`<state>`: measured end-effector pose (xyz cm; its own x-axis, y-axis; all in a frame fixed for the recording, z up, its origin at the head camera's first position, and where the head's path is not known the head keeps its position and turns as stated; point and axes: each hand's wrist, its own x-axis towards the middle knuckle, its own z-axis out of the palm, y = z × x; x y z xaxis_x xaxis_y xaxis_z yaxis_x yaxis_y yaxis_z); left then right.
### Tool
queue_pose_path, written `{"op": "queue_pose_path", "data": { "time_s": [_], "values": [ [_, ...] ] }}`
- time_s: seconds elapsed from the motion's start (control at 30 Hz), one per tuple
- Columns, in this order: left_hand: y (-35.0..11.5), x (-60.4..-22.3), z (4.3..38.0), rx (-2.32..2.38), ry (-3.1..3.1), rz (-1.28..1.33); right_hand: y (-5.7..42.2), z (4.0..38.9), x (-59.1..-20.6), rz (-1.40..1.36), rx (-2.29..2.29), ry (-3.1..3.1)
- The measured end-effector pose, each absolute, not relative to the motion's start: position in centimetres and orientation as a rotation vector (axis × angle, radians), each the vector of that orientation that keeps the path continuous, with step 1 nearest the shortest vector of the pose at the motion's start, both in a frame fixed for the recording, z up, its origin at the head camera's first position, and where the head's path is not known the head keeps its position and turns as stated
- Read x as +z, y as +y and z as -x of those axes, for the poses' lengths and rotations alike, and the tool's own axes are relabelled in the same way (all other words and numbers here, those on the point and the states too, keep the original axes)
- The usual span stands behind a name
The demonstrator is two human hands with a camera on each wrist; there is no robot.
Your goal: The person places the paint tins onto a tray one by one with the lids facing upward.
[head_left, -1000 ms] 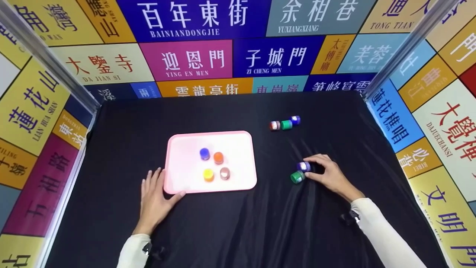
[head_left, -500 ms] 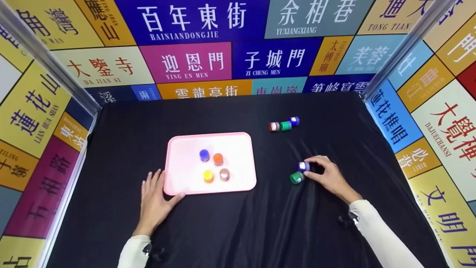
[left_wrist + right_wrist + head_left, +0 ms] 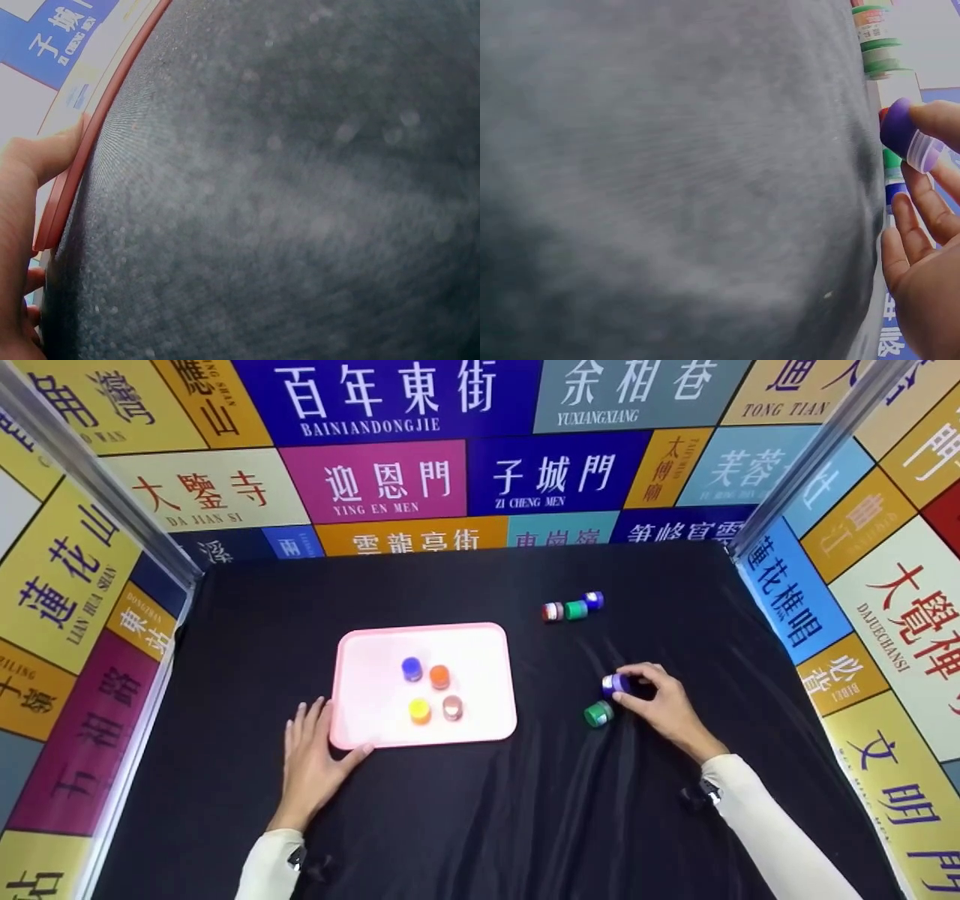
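My right hand (image 3: 664, 709) pinches a small purple-lidded paint jar (image 3: 615, 684) between thumb and forefinger. The right wrist view shows that jar (image 3: 909, 135) tilted, its clear body towards the palm and the other fingers loosely bent below. Just in front of it on the black cloth lies a green paint jar (image 3: 598, 713). On the left, my left hand (image 3: 311, 765) rests at the near left corner of a pink-rimmed white tray (image 3: 375, 649), fingers extended along the side and thumb (image 3: 56, 154) touching the rim.
On the tray stand a blue jar (image 3: 412, 668), an orange jar (image 3: 439, 676), a yellow jar (image 3: 419, 710) and a brown jar (image 3: 452, 707). Farther back on the cloth lie a red jar (image 3: 552, 612), a green jar (image 3: 576, 610) and a blue jar (image 3: 593, 600). Printed panels enclose the table.
My right hand has shifted slightly away from me with the purple jar, which has turned and parted a little from the green one. The left hand and the tray stay put.
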<state>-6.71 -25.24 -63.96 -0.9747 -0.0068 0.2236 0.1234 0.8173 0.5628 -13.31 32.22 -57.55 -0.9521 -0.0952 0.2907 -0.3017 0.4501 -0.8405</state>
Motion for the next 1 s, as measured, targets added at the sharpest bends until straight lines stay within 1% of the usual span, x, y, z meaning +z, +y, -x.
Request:
{"op": "queue_pose_path", "data": {
  "time_s": [0.43,0.73,0.87,1.0],
  "values": [
    [-25.3,-63.8,6.7,-0.895,-2.795,0.092,30.6,14.5,-56.2,-0.374,1.475,-2.469],
    [-25.3,-64.0,6.8,-0.903,-2.784,0.099,28.7,15.3,-55.8,-0.446,1.472,-2.489],
    [-25.3,-64.1,6.7,-0.907,-2.788,0.097,27.8,15.8,-55.9,-0.462,1.454,-2.495],
    [-25.3,-64.0,6.7,-0.909,-2.793,0.095,27.8,17.0,-57.4,-0.483,1.437,-2.523]
  ]
}}
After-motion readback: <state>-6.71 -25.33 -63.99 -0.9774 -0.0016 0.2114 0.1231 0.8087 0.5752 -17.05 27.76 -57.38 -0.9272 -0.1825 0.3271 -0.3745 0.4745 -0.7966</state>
